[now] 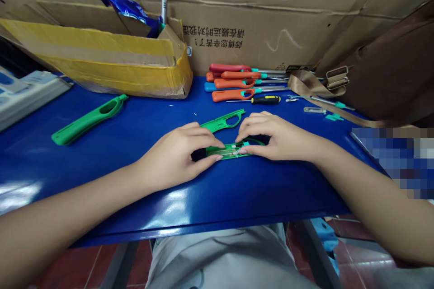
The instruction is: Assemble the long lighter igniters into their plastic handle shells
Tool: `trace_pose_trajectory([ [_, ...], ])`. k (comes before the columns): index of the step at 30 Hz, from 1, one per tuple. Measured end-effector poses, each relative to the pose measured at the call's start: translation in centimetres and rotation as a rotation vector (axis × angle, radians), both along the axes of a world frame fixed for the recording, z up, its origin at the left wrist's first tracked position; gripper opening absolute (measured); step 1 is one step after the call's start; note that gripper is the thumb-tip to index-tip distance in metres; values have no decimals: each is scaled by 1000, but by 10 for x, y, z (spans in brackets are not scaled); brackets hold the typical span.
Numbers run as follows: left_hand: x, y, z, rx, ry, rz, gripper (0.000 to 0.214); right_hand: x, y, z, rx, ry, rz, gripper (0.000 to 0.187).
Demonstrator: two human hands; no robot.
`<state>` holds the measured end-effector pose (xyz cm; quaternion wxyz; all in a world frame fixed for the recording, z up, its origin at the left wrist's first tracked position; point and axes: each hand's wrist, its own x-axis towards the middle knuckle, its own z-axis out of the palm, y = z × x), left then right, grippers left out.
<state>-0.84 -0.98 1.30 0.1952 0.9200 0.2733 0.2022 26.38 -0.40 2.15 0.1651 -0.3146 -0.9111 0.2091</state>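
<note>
On the blue table lies an opened green lighter casing half with a clear tank and small parts inside. My left hand grips its left end between thumb and fingers. At its right end, my right hand pinches near a small turquoise part; the fingertips cover some of what is there. Just behind my hands lies the other green casing half, inner side up, its left end hidden by my left hand. Further left rests another green lighter casing.
Several assembled orange and red lighters lie at the back beside a screwdriver. A metal lighter tube and a clear tank sit right of them. A yellow-taped carton stands back left, with a power strip at far left.
</note>
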Motion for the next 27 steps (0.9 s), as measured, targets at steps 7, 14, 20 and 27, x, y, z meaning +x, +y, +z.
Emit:
trace_pose_trajectory([
  [7, 0, -2, -3, 19, 7, -12, 21, -6, 0, -6, -104, 143, -83, 7],
  [14, 1, -3, -1, 47, 9, 1, 21, -2, 1, -1, -92, 161, -114, 12],
  [20, 1, -4, -3, 104, 13, -9, 28, 7, -1, 11, -5, 58, -51, 11],
  [27, 2, -5, -6, 225, 140, -90, 33, 6, -5, 11, -62, 0, -21, 9],
])
